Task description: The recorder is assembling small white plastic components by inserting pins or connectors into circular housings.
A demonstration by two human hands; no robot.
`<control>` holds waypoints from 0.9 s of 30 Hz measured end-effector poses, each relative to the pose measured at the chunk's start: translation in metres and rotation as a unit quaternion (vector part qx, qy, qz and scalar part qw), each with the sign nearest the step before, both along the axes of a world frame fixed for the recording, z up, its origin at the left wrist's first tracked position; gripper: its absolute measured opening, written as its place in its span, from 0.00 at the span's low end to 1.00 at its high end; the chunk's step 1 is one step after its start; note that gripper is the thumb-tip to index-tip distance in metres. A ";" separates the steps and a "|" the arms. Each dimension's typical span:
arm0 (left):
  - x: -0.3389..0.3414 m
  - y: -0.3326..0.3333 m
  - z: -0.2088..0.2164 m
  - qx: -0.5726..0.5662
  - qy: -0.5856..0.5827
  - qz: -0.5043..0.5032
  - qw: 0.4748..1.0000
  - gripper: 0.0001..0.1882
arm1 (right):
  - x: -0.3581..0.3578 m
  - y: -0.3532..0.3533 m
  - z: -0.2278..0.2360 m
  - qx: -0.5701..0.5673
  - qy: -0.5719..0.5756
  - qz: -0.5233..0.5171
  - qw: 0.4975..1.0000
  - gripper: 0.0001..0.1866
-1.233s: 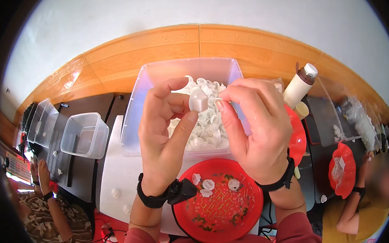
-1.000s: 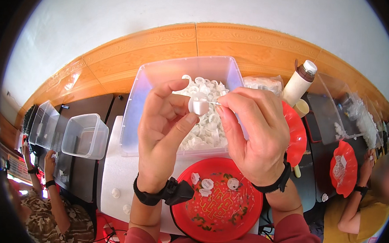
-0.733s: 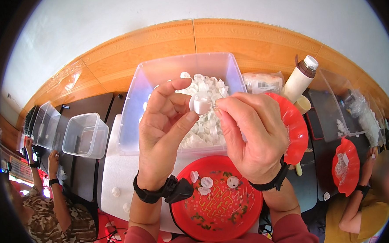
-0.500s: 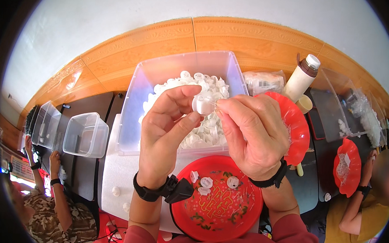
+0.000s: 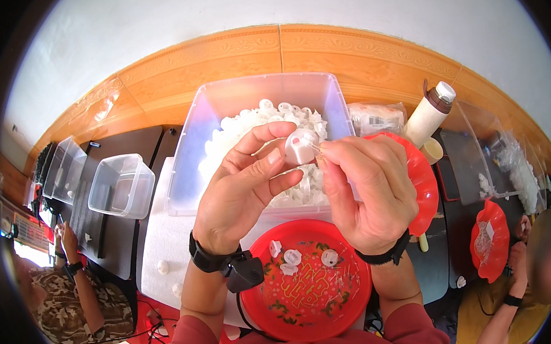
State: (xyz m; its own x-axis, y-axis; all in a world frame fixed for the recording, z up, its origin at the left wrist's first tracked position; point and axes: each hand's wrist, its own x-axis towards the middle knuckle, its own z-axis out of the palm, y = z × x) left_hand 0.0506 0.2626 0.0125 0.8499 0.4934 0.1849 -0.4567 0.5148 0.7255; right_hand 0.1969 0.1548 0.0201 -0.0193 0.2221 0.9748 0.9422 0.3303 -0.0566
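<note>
My left hand [image 5: 233, 198] pinches a small white round plastic piece [image 5: 299, 151] with a reddish spot on its face. At the piece's right side, my right hand [image 5: 374, 199] has thumb and fingers closed on thin clear pins [image 5: 314, 146]; their ends touch or nearly touch the piece. Both hands are raised over the near side of a clear plastic bin [image 5: 180, 178] heaped with similar white pieces [image 5: 237, 137]. Below them lies a red round tray [image 5: 301, 328], holding several white pieces [image 5: 292, 257] and loose thin pins [image 5: 346, 276].
Right of the bin are a red scalloped dish [image 5: 421, 186], a cream thermos [image 5: 424, 120] and a plastic-wrapped pack [image 5: 378, 118]. Another red dish [image 5: 491, 239] lies farther right. A clear container [image 5: 122, 186] stands left. One co-worker [image 5: 75, 298] sits left, another [image 5: 498, 314] right.
The white piece has turned in my left hand, now showing its reddish spot, and both hands have shifted slightly right. The co-workers' hands have moved.
</note>
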 end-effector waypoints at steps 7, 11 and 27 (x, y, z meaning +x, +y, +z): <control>0.000 0.003 -0.002 -0.002 -0.017 -0.049 0.999 0.19 | -0.001 -0.003 0.002 -0.001 0.008 0.016 1.000 0.15; 0.002 0.002 0.000 0.009 -0.024 -0.054 0.998 0.22 | -0.003 -0.007 0.005 -0.010 0.018 0.025 0.999 0.15; 0.001 0.008 -0.005 -0.017 -0.057 -0.098 0.993 0.26 | 0.000 -0.004 0.006 0.008 0.033 0.038 0.999 0.12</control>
State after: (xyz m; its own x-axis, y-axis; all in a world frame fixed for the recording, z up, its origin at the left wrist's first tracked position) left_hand 0.0511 0.2709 0.0072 0.9050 0.3271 0.2718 -0.4230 0.6251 0.6560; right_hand 0.1973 0.1503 0.0258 0.0291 0.2075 0.9778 0.9085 0.4024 -0.1125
